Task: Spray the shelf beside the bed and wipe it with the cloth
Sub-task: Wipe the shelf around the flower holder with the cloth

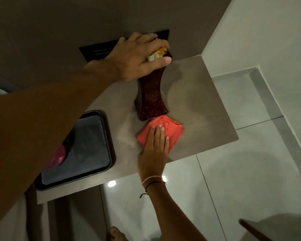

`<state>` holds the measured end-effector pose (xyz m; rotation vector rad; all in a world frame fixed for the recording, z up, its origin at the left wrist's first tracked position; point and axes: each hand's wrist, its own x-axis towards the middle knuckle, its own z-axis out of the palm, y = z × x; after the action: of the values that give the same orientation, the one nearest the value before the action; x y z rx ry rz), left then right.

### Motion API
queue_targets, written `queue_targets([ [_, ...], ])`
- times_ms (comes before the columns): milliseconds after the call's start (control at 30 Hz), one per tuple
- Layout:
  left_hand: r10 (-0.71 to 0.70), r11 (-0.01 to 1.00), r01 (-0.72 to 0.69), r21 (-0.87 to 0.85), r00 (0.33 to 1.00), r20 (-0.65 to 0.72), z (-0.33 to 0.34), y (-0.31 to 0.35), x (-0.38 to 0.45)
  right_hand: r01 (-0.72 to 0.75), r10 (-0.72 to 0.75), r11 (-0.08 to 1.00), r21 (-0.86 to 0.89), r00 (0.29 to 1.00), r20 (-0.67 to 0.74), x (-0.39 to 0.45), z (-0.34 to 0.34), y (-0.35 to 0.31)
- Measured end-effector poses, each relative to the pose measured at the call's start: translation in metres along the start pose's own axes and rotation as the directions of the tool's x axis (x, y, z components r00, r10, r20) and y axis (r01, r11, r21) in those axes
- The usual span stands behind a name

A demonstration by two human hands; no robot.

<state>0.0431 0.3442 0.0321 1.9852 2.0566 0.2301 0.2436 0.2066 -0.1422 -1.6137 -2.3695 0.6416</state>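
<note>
Grey wood shelf (207, 122) juts over glossy floor tiles (250, 180). Left grip (137, 56) clasps the dark vase (151, 100) top; right grip (153, 150) lies flat on the coral cloth (172, 127), at the vase's six o'clock. At eight o'clock, a black tray (76, 150) holds something pink, perhaps a bottle.

Home bedroom corner: wall-mounted shelf (198, 101), decorative vase (150, 98), tiled floor (233, 180).

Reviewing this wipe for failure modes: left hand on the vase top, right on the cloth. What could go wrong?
1. The tall vase is gripped only at its top by the left hand; it could tip.
2. The cloth under the right hand touches the vase base and may nudge it.
3. The black tray covers part of the shelf, so that area may go unwiped.
</note>
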Motion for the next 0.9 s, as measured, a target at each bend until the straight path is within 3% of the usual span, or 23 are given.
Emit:
queue_targets([
  [133,0.012,0.999,-0.012,0.031,1.0,-0.016,0.004,0.002,0.0,-0.017,0.014,0.998,-0.062,0.999,-0.04,0.013,0.0,-0.017],
  [367,0.025,0.998,-0.023,0.052,0.999,-0.038,0.005,0.005,-0.003,0.134,-0.136,0.99,-0.043,0.989,-0.058,0.016,0.007,-0.031],
  [533,0.034,0.998,-0.032,0.061,0.999,-0.035,0.005,0.005,-0.001,0.255,-0.253,0.966,-0.044,0.967,0.036,0.019,0.002,-0.016],
  [633,0.013,1.0,-0.012,0.029,0.999,-0.036,0.003,0.004,0.0,0.325,-0.325,0.944,-0.056,0.946,0.013,0.019,-0.003,-0.006],
  [767,-0.006,1.0,0.007,0.016,0.999,-0.05,0.002,0.004,0.002,0.487,-0.482,0.871,-0.069,0.873,0.074,0.0,0.0,0.003],
  [900,0.008,0.998,-0.004,0.056,0.997,-0.08,0.008,0.007,0.001,0.471,-0.465,0.879,-0.078,0.881,0.086,-0.005,0.01,-0.003],
])
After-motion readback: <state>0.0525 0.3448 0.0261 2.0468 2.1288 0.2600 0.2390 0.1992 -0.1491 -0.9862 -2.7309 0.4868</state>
